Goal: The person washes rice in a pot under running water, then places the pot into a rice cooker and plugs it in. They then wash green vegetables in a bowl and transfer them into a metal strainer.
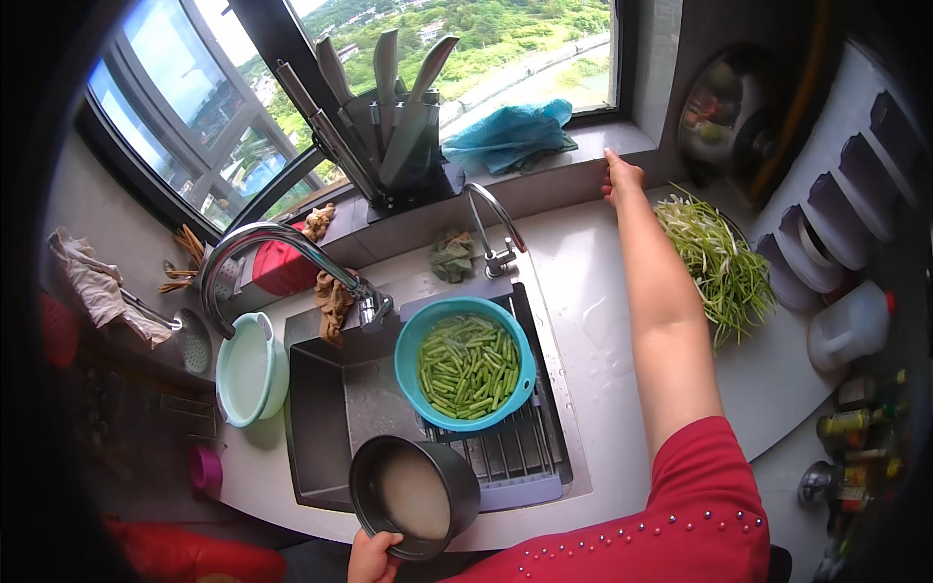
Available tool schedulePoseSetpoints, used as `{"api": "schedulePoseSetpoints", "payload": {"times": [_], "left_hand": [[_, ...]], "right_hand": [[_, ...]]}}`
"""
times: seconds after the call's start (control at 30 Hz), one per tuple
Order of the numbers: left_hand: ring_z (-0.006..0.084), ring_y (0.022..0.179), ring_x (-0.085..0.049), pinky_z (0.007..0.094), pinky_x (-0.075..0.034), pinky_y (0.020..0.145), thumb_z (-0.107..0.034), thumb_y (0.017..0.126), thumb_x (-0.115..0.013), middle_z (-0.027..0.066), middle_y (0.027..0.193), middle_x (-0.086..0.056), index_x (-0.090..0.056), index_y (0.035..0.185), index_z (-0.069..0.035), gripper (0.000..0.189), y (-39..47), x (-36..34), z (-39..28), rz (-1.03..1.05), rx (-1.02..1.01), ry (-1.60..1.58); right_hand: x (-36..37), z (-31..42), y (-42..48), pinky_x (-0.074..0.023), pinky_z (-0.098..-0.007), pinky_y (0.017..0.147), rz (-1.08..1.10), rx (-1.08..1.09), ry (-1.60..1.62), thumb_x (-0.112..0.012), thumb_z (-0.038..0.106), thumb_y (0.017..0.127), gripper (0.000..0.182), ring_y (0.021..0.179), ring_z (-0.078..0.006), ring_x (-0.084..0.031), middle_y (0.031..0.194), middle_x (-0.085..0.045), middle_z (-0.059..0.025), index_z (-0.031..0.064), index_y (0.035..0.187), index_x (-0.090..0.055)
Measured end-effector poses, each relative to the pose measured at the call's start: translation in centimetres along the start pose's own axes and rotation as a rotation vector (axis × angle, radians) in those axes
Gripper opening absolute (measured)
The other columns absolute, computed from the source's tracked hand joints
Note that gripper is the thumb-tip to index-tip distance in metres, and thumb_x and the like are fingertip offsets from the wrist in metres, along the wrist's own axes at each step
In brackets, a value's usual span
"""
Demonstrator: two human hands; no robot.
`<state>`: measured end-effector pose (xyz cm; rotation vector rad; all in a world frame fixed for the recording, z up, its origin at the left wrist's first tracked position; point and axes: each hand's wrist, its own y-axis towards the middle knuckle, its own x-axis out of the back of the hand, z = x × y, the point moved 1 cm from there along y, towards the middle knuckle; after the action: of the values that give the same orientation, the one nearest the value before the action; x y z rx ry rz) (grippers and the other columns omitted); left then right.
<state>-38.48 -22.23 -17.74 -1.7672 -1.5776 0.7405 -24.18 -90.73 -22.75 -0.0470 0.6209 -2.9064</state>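
My left hand (375, 557) grips the rim of a dark rice cooker pot (466, 484), tilted over the sink's near edge, with cloudy whitish contents inside. Beyond the pot, a blue plastic basin (528, 393) of cut green beans (470, 368) in water rests on the rack (521, 444) over the sink (317, 437). My right hand (623, 178) is stretched out to the windowsill (612, 138), right of a crumpled blue cloth (510, 135). Its fingers are partly hidden, and whether they hold anything is unclear.
A pale green basin (246, 372) stands left of the sink, under the large curved faucet (270, 229). A smaller faucet (498, 259) rises behind the blue basin. A knife block (408, 182) with knives stands on the sill. Green stalks (718, 270) lie at the right, near a plastic jug (849, 328).
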Motion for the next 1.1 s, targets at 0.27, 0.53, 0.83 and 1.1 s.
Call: {"api": "schedulePoseSetpoints", "payload": {"times": [0.27, 0.53, 0.83, 1.1], "left_hand": [[0.0167, 0.056, -0.053, 0.0256, -0.038, 0.044, 0.001, 0.071, -0.051, 0.01, 0.079, -0.059, -0.053, 0.1, 0.005, 0.029, -1.8, -2.3, -1.9, 0.03, -0.042, 0.158], [0.0131, 0.038, -0.046, 0.0235, -0.031, 0.027, 0.0, 0.07, -0.049, 0.0088, 0.072, -0.057, -0.053, 0.096, 0.003, 0.027, -1.9, -2.0, -2.0, 0.04, -0.079, 0.176], [0.0247, 0.088, -0.059, 0.0334, -0.052, 0.078, 0.005, 0.072, -0.051, 0.013, 0.097, -0.059, -0.052, 0.108, 0.005, 0.036, -2.1, -0.3, 0.1, -0.035, -0.12, -0.01], [0.0249, 0.09, -0.059, 0.0344, -0.052, 0.077, 0.006, 0.072, -0.051, 0.0139, 0.101, -0.058, -0.049, 0.113, 0.004, 0.041, -2.1, 0.1, 0.1, -0.065, -0.066, -0.031]], "right_hand": [[1.3, -1.4, -1.3, -0.0437, -0.0318, 0.054, 0.338, -0.037, 0.316, -0.065, 0.021, 0.08, 0.012, 0.059, -0.0146, -0.059, 0.069, -0.064, -0.0021, 0.0099, 0.076, -0.062], [4.0, -1.5, -2.6, -0.046, -0.0339, 0.057, 0.381, 0.09, 0.219, -0.065, 0.025, 0.082, 0.016, 0.061, -0.0147, -0.058, 0.075, -0.063, -0.0028, 0.0099, 0.082, -0.06], [-0.5, -0.6, 0.1, -0.0447, -0.0294, 0.048, 0.223, 0.004, 0.199, -0.062, 0.022, 0.083, 0.015, 0.051, -0.0141, -0.055, 0.066, -0.06, -0.003, 0.0087, 0.077, -0.059], [0.4, 0.6, -2.2, -0.042, -0.026, 0.047, 0.253, 0.134, 0.232, -0.061, 0.012, 0.081, 0.008, 0.054, -0.0133, -0.058, 0.068, -0.063, -0.0036, 0.0063, 0.076, -0.061]]}}
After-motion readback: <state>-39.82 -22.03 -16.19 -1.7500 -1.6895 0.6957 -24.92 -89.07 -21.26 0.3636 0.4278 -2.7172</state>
